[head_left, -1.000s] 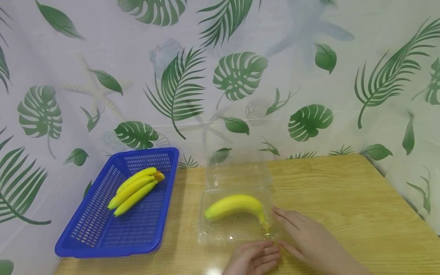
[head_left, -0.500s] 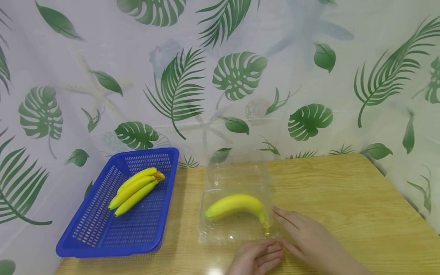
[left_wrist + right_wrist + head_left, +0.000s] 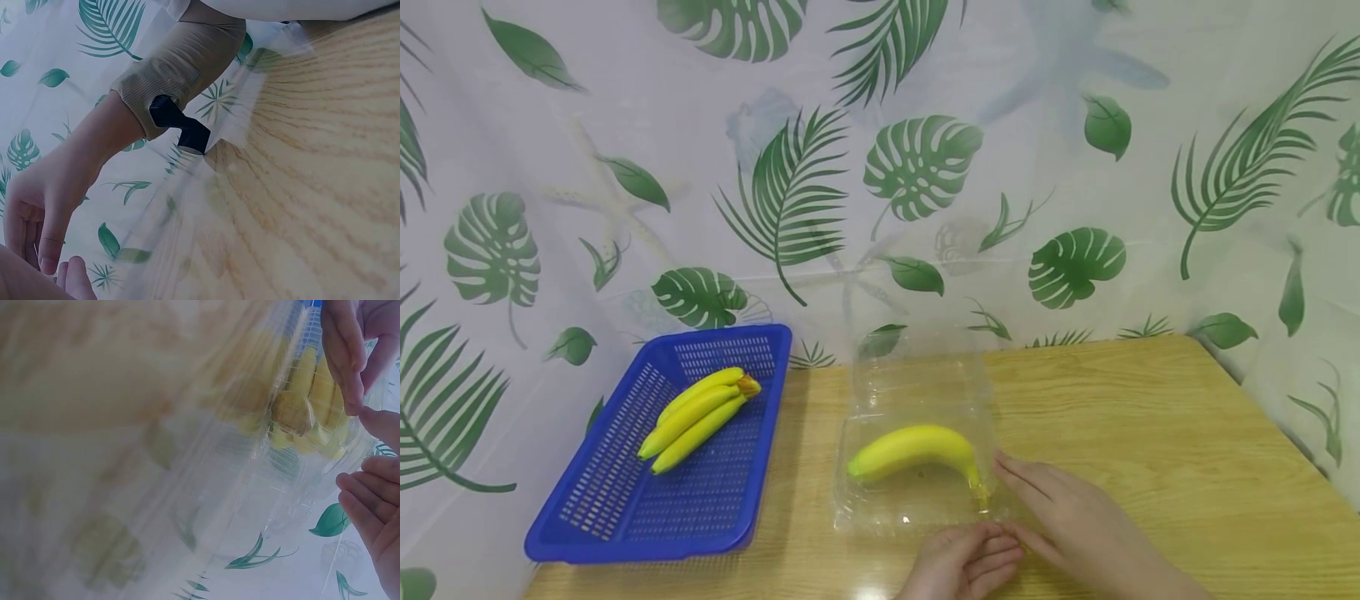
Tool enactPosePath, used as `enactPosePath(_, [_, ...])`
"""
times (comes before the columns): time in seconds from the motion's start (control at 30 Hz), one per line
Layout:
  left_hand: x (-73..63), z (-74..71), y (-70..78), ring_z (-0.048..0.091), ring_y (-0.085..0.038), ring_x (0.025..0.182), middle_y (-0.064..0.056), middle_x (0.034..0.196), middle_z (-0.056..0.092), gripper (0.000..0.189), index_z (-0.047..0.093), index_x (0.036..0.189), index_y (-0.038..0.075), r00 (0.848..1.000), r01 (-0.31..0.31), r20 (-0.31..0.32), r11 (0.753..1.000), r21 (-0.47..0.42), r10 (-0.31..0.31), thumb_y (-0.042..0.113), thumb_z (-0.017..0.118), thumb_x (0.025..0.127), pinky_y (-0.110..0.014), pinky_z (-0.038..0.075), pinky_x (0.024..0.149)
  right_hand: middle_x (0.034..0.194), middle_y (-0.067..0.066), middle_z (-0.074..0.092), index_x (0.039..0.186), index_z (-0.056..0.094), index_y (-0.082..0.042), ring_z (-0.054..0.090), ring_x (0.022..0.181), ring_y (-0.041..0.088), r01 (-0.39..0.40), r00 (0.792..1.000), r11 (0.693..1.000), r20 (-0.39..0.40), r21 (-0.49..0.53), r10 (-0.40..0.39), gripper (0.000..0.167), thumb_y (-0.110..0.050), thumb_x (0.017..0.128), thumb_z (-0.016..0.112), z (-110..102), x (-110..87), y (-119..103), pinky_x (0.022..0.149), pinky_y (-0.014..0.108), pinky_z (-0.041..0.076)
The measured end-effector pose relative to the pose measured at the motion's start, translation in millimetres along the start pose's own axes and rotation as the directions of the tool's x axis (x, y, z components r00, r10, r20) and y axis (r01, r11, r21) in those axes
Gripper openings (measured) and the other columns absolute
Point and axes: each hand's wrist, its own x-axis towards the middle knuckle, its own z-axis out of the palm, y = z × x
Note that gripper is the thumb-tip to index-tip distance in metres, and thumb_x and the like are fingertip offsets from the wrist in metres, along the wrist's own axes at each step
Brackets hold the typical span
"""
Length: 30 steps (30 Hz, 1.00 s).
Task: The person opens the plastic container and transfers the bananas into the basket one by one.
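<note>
A clear plastic clamshell box lies on the table with its lid folded back toward the wall. One yellow banana rests in the base, its stem toward the right front corner. My right hand has its fingers straight, fingertips at the box's right edge. Just in front of that corner is my left hand, palm turned inward and fingers loosely bent, its tips meeting my right thumb. In the right wrist view, both the left hand and the right hand appear beside the box with nothing gripped.
To the left stands a blue perforated basket holding a bunch of bananas. The wooden table reaches a leaf-printed curtain at the back and both sides. A beige sleeve covers the right forearm.
My left hand has shifted slightly to the right along the box's front, toward my right thumb. The right hand, the box and the banana stay in place.
</note>
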Motion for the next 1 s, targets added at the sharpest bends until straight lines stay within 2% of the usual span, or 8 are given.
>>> enactPosePath(0.47, [4.0, 0.2, -5.0, 0.070, -0.036, 0.125, -0.027, 0.128, 0.072, 0.044, 0.057, 0.135, -0.019, 1.000, 0.005, -0.017, 1.000, -0.021, -0.005, 0.018, 0.051, 0.112, -0.046, 0.056, 0.113, 0.135, 0.009, 0.074, 0.136, 0.069, -0.002, 0.074, 0.110, 0.022, -0.006, 1.000, 1.000, -0.015, 0.016, 0.007, 0.074, -0.055, 0.113, 0.023, 0, 1.3, 0, 0.087, 0.040, 0.063])
enactPosePath(0.7, [2.3, 2.9, -5.2, 0.075, -0.027, 0.114, -0.021, 0.120, 0.076, 0.040, 0.061, 0.131, -0.017, 0.999, 0.008, -0.054, 0.999, -0.035, -0.010, 0.016, 0.053, 0.111, -0.043, 0.060, 0.108, 0.132, 0.007, 0.074, 0.137, 0.068, -0.002, 0.073, 0.110, 0.020, -0.002, 1.000, 1.000, -0.029, 0.020, 0.002, 0.073, -0.056, 0.113, 0.025, 0, 3.8, 1, 0.088, 0.039, 0.062])
enactPosePath(1.0, [2.1, 3.4, -5.7, 0.076, -0.028, 0.111, -0.019, 0.115, 0.078, 0.039, 0.063, 0.130, -0.017, 0.998, -0.002, -0.068, 1.000, 0.000, 0.002, 0.015, 0.054, 0.109, -0.041, 0.062, 0.104, 0.131, 0.005, 0.072, 0.135, 0.068, -0.003, 0.070, 0.111, 0.019, 0.003, 1.000, 0.999, -0.029, 0.048, -0.001, 0.074, -0.059, 0.111, 0.027, -1, 9.8, 1, 0.091, 0.037, 0.059])
